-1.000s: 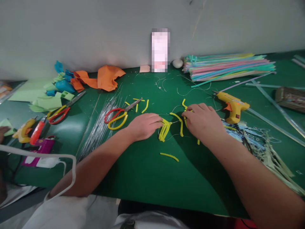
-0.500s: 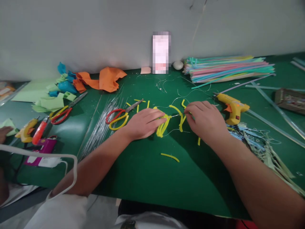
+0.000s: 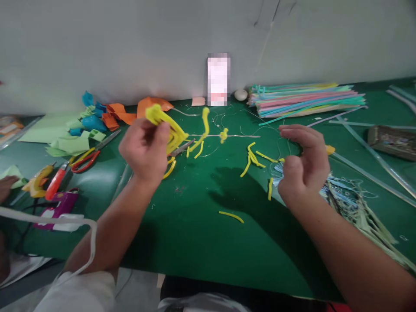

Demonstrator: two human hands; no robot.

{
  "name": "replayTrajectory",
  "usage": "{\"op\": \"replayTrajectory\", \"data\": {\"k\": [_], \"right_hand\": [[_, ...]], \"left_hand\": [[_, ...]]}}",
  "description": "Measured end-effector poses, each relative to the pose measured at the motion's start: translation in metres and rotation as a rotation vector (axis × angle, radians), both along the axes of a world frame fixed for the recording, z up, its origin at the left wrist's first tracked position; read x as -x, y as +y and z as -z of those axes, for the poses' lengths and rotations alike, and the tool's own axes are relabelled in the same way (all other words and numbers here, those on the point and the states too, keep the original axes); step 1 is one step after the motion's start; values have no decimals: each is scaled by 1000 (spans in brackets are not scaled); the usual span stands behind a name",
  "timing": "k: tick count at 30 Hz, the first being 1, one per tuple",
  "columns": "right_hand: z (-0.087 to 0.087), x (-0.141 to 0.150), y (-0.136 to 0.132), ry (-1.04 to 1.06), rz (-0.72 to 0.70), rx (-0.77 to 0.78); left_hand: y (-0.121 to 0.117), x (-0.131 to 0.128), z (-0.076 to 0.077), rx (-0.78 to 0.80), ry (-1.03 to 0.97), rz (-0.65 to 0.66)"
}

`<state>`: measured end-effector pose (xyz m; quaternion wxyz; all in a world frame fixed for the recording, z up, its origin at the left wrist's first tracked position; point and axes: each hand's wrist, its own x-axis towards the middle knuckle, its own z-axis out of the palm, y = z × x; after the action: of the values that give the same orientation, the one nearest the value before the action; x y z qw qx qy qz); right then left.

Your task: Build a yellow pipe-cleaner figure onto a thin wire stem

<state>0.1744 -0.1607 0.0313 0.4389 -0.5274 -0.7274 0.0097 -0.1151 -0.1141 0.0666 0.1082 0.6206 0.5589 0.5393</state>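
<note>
My left hand is raised and closed around a looped bundle of yellow pipe cleaners. From the bundle a thin wire stem runs out to the right, carrying a bent yellow piece and a small yellow knot. My right hand hovers over the right side, fingers curled but apart, with nothing visible in it. Below and between the hands, cut yellow pipe cleaner pieces lie on the green table. Red-and-yellow scissors are partly hidden behind my left hand.
Pastel pipe cleaners lie by the wall beside a propped phone. A yellow glue gun is mostly hidden behind my right hand. At left are a second pair of scissors, another glue gun and a co-worker's hand.
My left hand has lifted the yellow bundle and wire up and to the left, turning it. My right hand has let go, moved right and opened. Some yellow pieces stay on the table.
</note>
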Motion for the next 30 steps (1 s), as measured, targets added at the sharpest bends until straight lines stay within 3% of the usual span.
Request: {"op": "replayTrajectory", "data": {"k": [2, 5, 7, 10, 13, 15, 18, 21, 24, 26, 30], "right_hand": [[3, 6, 1, 182, 12, -44], [4, 13, 4, 322, -10, 73], [2, 11, 8, 448, -116, 292], [-2, -3, 17, 583, -514, 905], [-3, -17, 25, 561, -789, 1156], [0, -19, 27, 530, -810, 1182], [7, -9, 28, 618, -645, 1127], [13, 10, 26, 833, -531, 1077], [18, 26, 22, 833, -487, 1108], [22, 32, 20, 851, -456, 1110], [31, 33, 21, 953, -351, 1003]], "left_hand": [[13, 1, -5, -57, -165, -81], [26, 2, -5, 167, -310, 67], [30, 4, -2, 354, -367, 214], [33, 7, 6, 564, -423, 346], [36, 12, 11, 675, -462, 396], [35, 12, 14, 726, -447, 438], [27, 3, 18, 849, -361, 569], [14, -17, 26, 951, -192, 743], [3, -38, 35, 985, -109, 846], [-1, -47, 40, 979, -112, 850], [-3, -49, 46, 850, -209, 690]]}}
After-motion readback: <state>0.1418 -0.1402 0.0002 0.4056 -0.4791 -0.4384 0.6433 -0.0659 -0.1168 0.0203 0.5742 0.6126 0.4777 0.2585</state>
